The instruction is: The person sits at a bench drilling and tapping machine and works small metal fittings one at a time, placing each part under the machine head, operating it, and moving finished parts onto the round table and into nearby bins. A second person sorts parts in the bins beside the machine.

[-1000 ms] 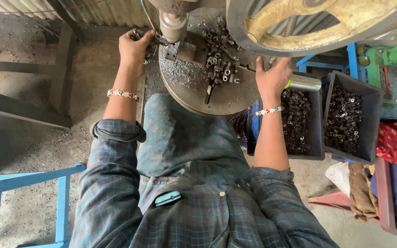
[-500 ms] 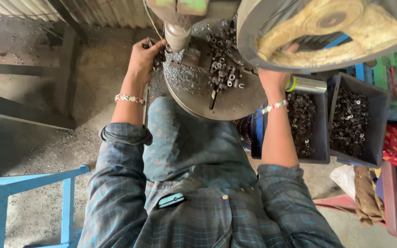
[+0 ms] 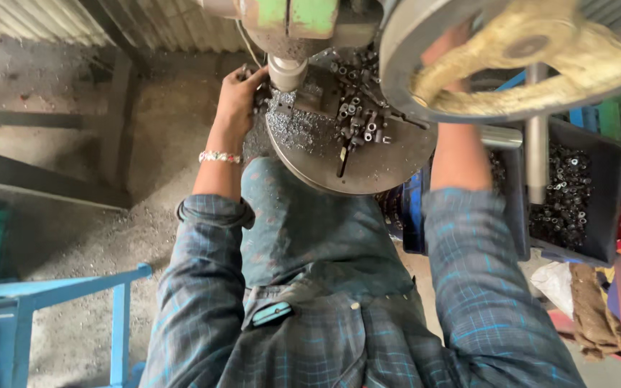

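Observation:
My left hand (image 3: 238, 93) is at the left edge of the round steel machine table (image 3: 368, 172), right beside the spindle (image 3: 286, 72). Its fingers are closed on a small dark metal part there. Grey shavings (image 3: 292, 126) and a heap of small metal sleeves (image 3: 357, 115) lie on the table. My right hand (image 3: 443, 50) is raised to the big hand wheel (image 3: 583, 68). It shows only through the gap between the spokes, and it seems to grip the wheel's left rim. My forearm runs down below it.
Two dark bins (image 3: 583, 215) full of small metal parts stand to the right of the table, with a steel rod in front of them. A blue metal frame (image 3: 120, 302) is at lower left, cloth rags at lower right, and a corrugated wall behind.
My right hand left the table's right edge and rose to the hand wheel. My left hand stayed by the spindle. The view moved closer to the machine.

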The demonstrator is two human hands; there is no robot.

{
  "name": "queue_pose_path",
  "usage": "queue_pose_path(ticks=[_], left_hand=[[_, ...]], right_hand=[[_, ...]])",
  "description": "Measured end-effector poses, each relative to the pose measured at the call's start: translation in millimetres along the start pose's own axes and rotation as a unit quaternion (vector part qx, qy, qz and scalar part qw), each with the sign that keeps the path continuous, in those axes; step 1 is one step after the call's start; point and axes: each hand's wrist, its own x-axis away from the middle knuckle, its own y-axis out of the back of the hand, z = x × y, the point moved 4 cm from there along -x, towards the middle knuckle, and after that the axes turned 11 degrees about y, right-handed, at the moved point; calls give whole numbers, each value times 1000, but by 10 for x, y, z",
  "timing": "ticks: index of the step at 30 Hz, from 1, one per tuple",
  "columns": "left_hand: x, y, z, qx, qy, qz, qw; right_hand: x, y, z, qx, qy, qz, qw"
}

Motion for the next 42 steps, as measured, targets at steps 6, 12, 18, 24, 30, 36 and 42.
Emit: queue_pose_path(ticks=[6, 12, 18, 24, 30, 36, 42], left_hand=[[64, 55, 244, 79, -137, -105, 982], [-15, 41, 178, 119, -104, -90, 983], [151, 45, 146, 70, -114, -120, 984], [-16, 1, 33, 19, -109, -93, 989], [152, 24, 145, 66, -168, -152, 972], [-54, 234, -510, 157, -122, -105, 974], [438, 662, -157, 347, -37, 63, 935]], right_hand=[[947, 595, 303, 74, 58, -54, 994], [1351, 870, 151, -114, -105, 74, 985], [1236, 844, 198, -97, -82, 49, 991], [1250, 829, 202, -107, -109, 59, 986], [1200, 814, 253, -96, -97, 45, 990], [1197, 846, 306, -110, -96, 42, 988], [1232, 772, 232, -79, -100, 48, 991]])
